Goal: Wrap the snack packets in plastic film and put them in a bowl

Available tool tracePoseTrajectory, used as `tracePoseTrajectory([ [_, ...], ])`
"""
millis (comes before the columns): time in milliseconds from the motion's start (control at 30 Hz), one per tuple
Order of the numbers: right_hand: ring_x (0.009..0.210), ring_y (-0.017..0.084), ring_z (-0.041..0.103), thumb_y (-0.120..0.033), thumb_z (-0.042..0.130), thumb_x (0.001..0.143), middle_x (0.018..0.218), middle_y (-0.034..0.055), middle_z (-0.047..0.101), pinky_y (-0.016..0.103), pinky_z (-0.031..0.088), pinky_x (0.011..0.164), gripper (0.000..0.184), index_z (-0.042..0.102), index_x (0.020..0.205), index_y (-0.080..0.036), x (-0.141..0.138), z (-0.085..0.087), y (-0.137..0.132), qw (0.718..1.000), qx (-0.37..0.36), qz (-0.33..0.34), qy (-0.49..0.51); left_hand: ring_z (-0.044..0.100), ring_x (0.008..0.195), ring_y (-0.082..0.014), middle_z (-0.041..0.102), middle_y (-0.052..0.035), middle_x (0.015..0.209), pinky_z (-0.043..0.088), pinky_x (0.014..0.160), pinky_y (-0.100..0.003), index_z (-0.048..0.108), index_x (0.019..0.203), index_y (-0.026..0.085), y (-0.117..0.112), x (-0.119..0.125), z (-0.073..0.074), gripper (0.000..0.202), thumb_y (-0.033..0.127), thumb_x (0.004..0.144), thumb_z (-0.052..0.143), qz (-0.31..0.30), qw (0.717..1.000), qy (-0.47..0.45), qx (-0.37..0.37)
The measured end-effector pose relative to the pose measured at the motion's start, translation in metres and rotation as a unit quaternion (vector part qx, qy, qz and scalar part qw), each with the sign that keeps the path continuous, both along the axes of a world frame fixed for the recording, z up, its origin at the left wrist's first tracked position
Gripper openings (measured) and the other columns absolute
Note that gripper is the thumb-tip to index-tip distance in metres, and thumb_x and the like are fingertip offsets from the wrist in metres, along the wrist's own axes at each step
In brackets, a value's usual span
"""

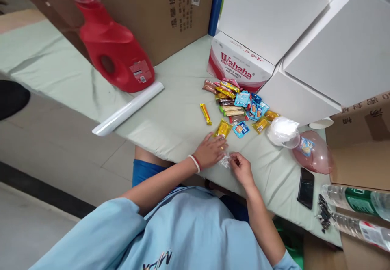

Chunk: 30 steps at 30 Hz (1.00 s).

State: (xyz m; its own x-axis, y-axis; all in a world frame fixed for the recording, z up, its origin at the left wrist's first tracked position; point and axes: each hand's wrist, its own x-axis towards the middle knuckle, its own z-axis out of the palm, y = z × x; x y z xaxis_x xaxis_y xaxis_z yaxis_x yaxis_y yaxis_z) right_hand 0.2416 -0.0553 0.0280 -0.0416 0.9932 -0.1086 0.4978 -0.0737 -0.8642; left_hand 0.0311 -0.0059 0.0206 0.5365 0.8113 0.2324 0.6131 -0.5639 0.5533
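Observation:
My left hand [210, 151], with a white beaded bracelet at the wrist, lies palm down near the table's front edge. Its fingers are stretched out, with their tips at the lower edge of a yellow snack packet [224, 128]. Just right of it, my right hand [243, 169] pinches the edge of a small crumpled piece of clear plastic [224, 161]. Part of that plastic is hidden beneath the left hand. Beyond the hands is a heap of small wrapped snacks [233, 109]. A blue packet [241, 129] and a narrow yellow-red packet [206, 114] lie nearer.
A red jug [117, 50] and a white roll [129, 109] are on the left. Behind the snacks stands a Wahaha box [239, 61]. To the right are a white plastic bag [283, 132], a pinkish bowl [317, 152], a phone [306, 188] and plastic bottles [361, 201].

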Motion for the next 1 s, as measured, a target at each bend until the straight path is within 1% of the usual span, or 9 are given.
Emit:
tracePoseTrajectory([
  [100, 0.07, 0.019, 0.063, -0.046, 0.065, 0.087, 0.08, 0.003, 0.072, 0.031, 0.051, 0.068, 0.025, 0.069, 0.091, -0.022, 0.011, 0.003, -0.014, 0.999, -0.005, -0.033, -0.012, 0.048, 0.144, -0.0332, 0.066, -0.0119, 0.142, 0.015, 0.123, -0.07, 0.072, 0.12, 0.022, 0.033, -0.015, 0.007, 0.028, 0.025, 0.098, 0.056, 0.12, 0.991, 0.012, -0.054],
  [200, 0.068, 0.02, 0.062, -0.052, 0.067, 0.085, 0.077, 0.0029, 0.07, 0.031, 0.051, 0.063, 0.031, 0.067, 0.092, -0.021, 0.024, -0.002, -0.032, 0.993, -0.016, -0.118, 0.008, 0.047, 0.141, -0.0358, 0.067, -0.0164, 0.137, 0.031, 0.118, -0.063, 0.073, 0.113, 0.017, 0.037, -0.031, 0.011, 0.027, 0.026, 0.096, 0.054, 0.256, 0.965, -0.042, -0.049],
  [300, 0.07, 0.021, 0.063, -0.053, 0.067, 0.086, 0.08, 0.0037, 0.069, 0.032, 0.052, 0.064, 0.033, 0.066, 0.094, -0.021, 0.027, -0.003, -0.048, 0.982, 0.012, -0.187, -0.003, 0.062, 0.114, -0.0305, 0.072, -0.0149, 0.109, 0.047, 0.104, -0.049, 0.071, 0.096, 0.016, 0.008, -0.03, 0.015, 0.021, 0.029, 0.094, 0.054, 0.246, 0.958, -0.129, -0.069],
  [367, 0.075, 0.022, 0.064, -0.051, 0.065, 0.091, 0.084, 0.0048, 0.069, 0.035, 0.053, 0.07, 0.029, 0.066, 0.097, -0.022, 0.018, 0.003, -0.055, 0.977, 0.058, -0.202, -0.037, 0.064, 0.081, -0.0214, 0.067, -0.0051, 0.077, 0.053, 0.085, -0.038, 0.065, 0.082, 0.02, -0.019, -0.017, 0.019, 0.026, 0.04, 0.096, 0.056, 0.174, 0.945, -0.197, -0.195],
  [500, 0.081, 0.023, 0.063, -0.038, 0.059, 0.098, 0.092, 0.0069, 0.068, 0.037, 0.053, 0.076, 0.016, 0.067, 0.098, -0.025, -0.011, 0.022, -0.062, 0.97, 0.175, -0.127, -0.107, 0.063, 0.064, -0.0142, 0.061, 0.0009, 0.074, 0.048, 0.056, -0.024, 0.056, 0.088, 0.021, -0.051, 0.015, 0.024, 0.046, 0.067, 0.09, 0.059, 0.143, 0.785, -0.364, -0.48],
  [567, 0.084, 0.023, 0.064, -0.033, 0.057, 0.099, 0.094, 0.0078, 0.067, 0.038, 0.054, 0.075, 0.013, 0.068, 0.098, -0.026, -0.023, 0.028, -0.064, 0.967, 0.212, -0.072, -0.117, 0.066, 0.066, -0.0145, 0.063, -0.0004, 0.083, 0.048, 0.052, -0.023, 0.054, 0.093, 0.021, -0.05, 0.023, 0.024, 0.05, 0.071, 0.088, 0.058, 0.186, 0.701, -0.426, -0.541],
  [633, 0.086, 0.024, 0.064, -0.032, 0.056, 0.1, 0.095, 0.0084, 0.067, 0.038, 0.055, 0.075, 0.014, 0.069, 0.098, -0.027, -0.026, 0.026, -0.066, 0.969, 0.216, -0.038, -0.115, 0.064, 0.065, -0.0136, 0.061, 0.0, 0.08, 0.049, 0.054, -0.023, 0.054, 0.089, 0.02, -0.045, 0.025, 0.022, 0.045, 0.064, 0.087, 0.061, 0.214, 0.667, -0.453, -0.551],
  [833, 0.093, 0.023, 0.065, -0.048, 0.067, 0.094, 0.107, 0.0093, 0.065, 0.036, 0.06, 0.075, 0.027, 0.066, 0.105, -0.024, -0.006, 0.01, -0.068, 0.993, 0.098, -0.043, -0.041, 0.058, 0.065, -0.0113, 0.06, 0.002, 0.07, 0.047, 0.062, -0.023, 0.058, 0.078, 0.019, -0.044, 0.026, 0.013, 0.028, 0.045, 0.084, 0.064, 0.221, 0.728, -0.43, -0.486],
  [1000, 0.124, 0.032, 0.056, -0.054, 0.074, 0.089, 0.132, 0.0165, 0.055, 0.052, 0.054, 0.1, 0.055, 0.055, 0.131, -0.024, -0.005, 0.023, -0.07, 0.963, 0.232, -0.081, -0.107, 0.054, 0.061, -0.0131, 0.058, 0.002, 0.063, 0.042, 0.06, -0.025, 0.058, 0.07, 0.019, -0.051, 0.046, 0.008, 0.032, 0.048, 0.084, 0.06, 0.189, 0.822, -0.353, -0.404],
])
